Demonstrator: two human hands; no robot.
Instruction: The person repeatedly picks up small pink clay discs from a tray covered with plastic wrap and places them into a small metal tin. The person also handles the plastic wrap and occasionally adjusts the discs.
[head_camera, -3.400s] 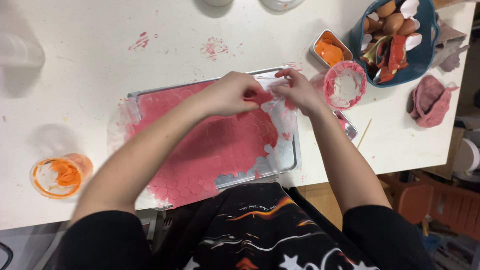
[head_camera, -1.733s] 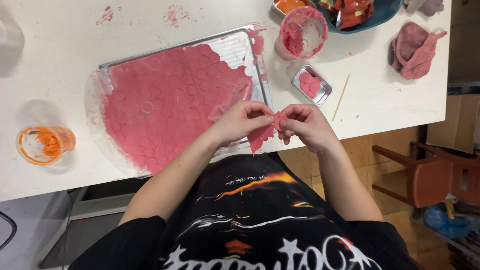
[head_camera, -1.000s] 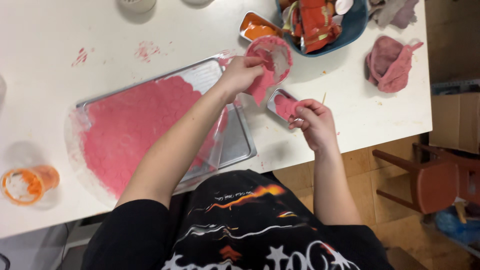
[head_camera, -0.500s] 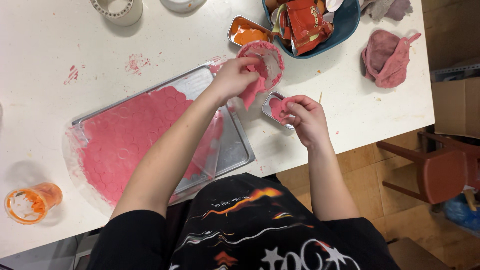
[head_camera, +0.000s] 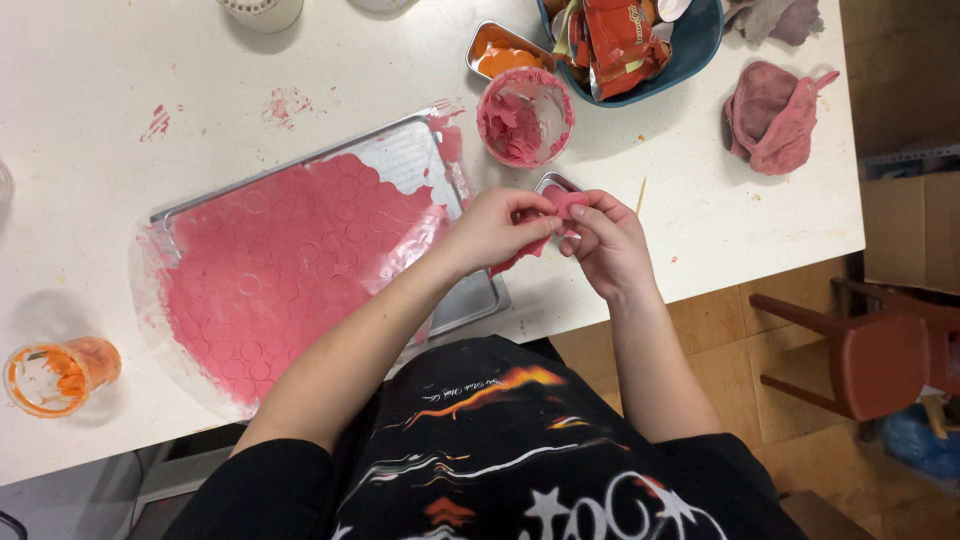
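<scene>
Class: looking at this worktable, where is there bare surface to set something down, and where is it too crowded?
Free: the white table above the metal tray, smudged only, and the patch between the toothpick and the pink cloth. Crowded: around the pink-dough cup, orange tin and blue bowl.

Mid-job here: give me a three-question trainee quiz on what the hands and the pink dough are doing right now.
1. True or false: both the left hand and the right hand grip the same pink dough scrap.
2. Which container holds torn pink dough pieces? A) the round cup beyond the hands B) the blue bowl C) the orange-stained cup
3. Fill in: the rolled pink dough sheet, marked with circle imprints, lies on a metal ____.

Key: 1 true; 2 A; 3 tray.
</scene>
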